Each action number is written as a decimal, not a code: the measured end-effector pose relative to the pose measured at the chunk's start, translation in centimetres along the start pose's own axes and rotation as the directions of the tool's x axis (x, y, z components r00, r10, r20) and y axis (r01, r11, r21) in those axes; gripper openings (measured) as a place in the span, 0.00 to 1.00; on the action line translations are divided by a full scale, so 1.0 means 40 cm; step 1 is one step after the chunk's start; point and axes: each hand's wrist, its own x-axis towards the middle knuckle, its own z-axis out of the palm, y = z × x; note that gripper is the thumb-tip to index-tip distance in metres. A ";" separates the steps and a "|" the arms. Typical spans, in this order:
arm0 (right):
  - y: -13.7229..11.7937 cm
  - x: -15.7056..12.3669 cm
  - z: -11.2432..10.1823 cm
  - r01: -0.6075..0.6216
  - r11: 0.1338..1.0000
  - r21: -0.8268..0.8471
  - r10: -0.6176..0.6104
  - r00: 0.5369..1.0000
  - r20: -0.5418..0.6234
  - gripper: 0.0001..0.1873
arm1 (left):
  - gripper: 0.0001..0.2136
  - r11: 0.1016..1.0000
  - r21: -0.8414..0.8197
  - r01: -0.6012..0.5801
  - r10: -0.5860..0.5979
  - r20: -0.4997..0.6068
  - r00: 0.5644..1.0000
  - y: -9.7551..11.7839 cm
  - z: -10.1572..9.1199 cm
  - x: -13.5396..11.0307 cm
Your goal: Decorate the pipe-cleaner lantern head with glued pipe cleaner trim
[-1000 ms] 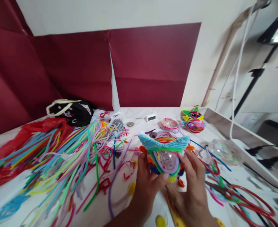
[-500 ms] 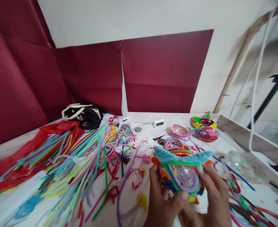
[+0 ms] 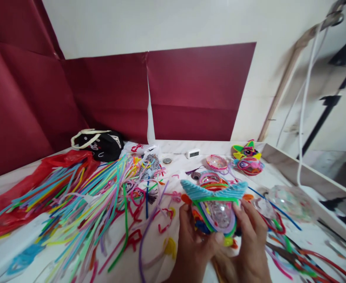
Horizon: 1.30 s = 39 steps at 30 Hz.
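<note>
Both my hands hold a pipe-cleaner craft figure (image 3: pixel 215 204) above the white table (image 3: pixel 173 149): a clear glittery ball wrapped in purple, green and orange strands, with light blue pointed ears on top. My left hand (image 3: pixel 194 243) grips its left side, thumb across the lower front. My right hand (image 3: pixel 251 239) wraps its right side, fingers curled on the edge. Loose pipe cleaners (image 3: pixel 102 196) in many colours lie spread to the left of my hands.
A red plastic bag (image 3: pixel 28 177) and a black pouch (image 3: pixel 97 142) lie at the back left. A small white clock (image 3: pixel 193 153), a finished colourful figure (image 3: pixel 248 159), a clear ball (image 3: pixel 290 202) and red cords (image 3: pixel 317 261) lie around; dark red panels (image 3: pixel 190 94) line the wall.
The view shifted slightly, so the scene moved a little in the frame. Both hands keep the same hold on the craft figure; it has turned very little.
</note>
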 end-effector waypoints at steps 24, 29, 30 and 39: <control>0.029 0.018 0.003 0.117 0.993 -0.033 -0.121 0.985 -0.126 0.50 | 0.35 0.998 0.062 -0.019 0.016 0.035 0.999 0.022 0.019 -0.012; 0.035 0.011 0.003 0.119 0.993 -0.027 -0.121 0.989 -0.081 0.49 | 0.33 0.997 0.071 -0.018 0.016 0.019 1.000 0.026 0.024 -0.013; 0.035 0.011 0.003 0.121 0.992 -0.028 -0.123 0.989 -0.080 0.49 | 0.32 0.997 0.071 -0.016 0.015 0.013 1.000 0.027 0.026 -0.014; 0.037 0.037 -0.016 0.097 0.993 -0.073 -0.111 0.967 -0.228 0.47 | 0.28 0.987 0.163 -0.009 -0.006 0.096 0.995 0.040 0.028 -0.008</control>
